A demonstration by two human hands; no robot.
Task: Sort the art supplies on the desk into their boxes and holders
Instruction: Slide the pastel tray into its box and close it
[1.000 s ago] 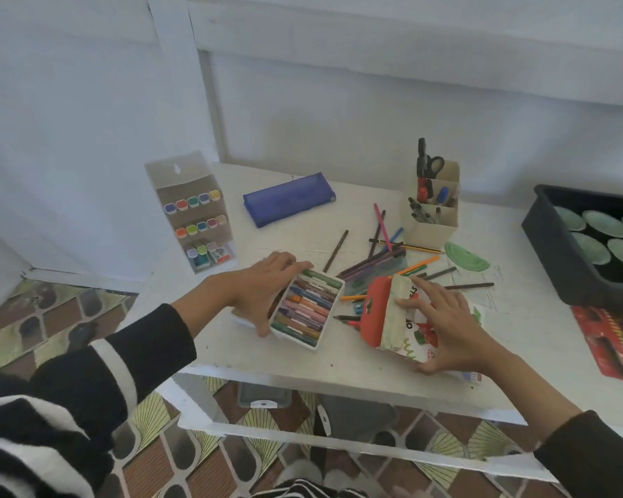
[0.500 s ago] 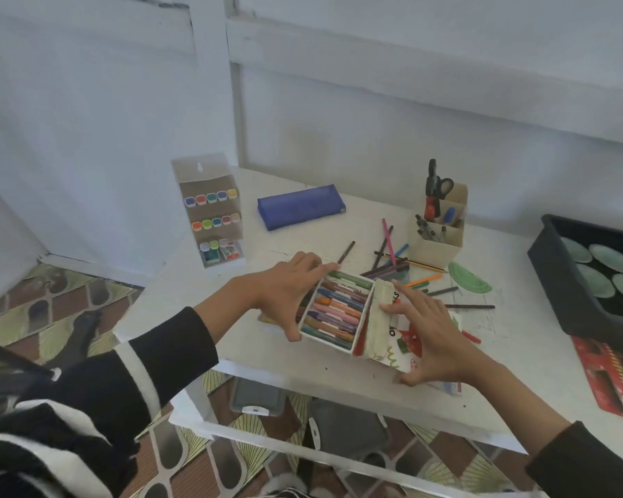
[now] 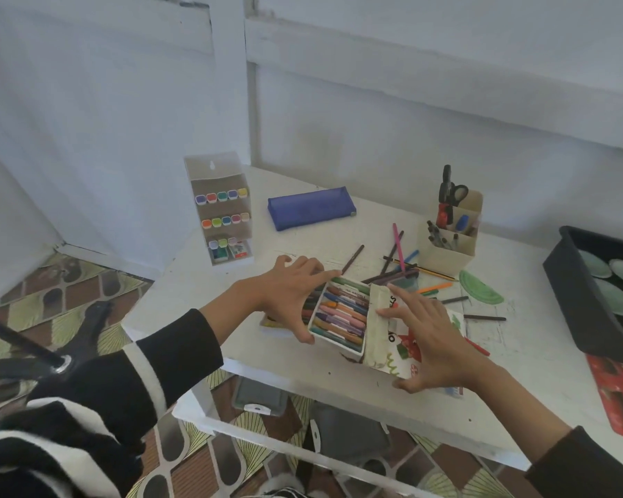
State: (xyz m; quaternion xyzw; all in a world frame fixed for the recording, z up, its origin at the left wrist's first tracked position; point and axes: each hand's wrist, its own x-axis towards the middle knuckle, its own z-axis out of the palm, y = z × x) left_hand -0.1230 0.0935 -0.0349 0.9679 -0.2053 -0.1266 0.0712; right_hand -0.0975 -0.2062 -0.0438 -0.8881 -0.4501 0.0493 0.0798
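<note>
white desk [image 3: 209, 289] stands against a pale wall [image 3: 374, 138] over patterned tiles [image 3: 51, 282].

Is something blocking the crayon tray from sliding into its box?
Nothing visible does. The left hand holds the crayon tray, the right hand holds the box, and the tray's right edge already meets the box's open end. The loose pencils lie behind them, not between.
</note>
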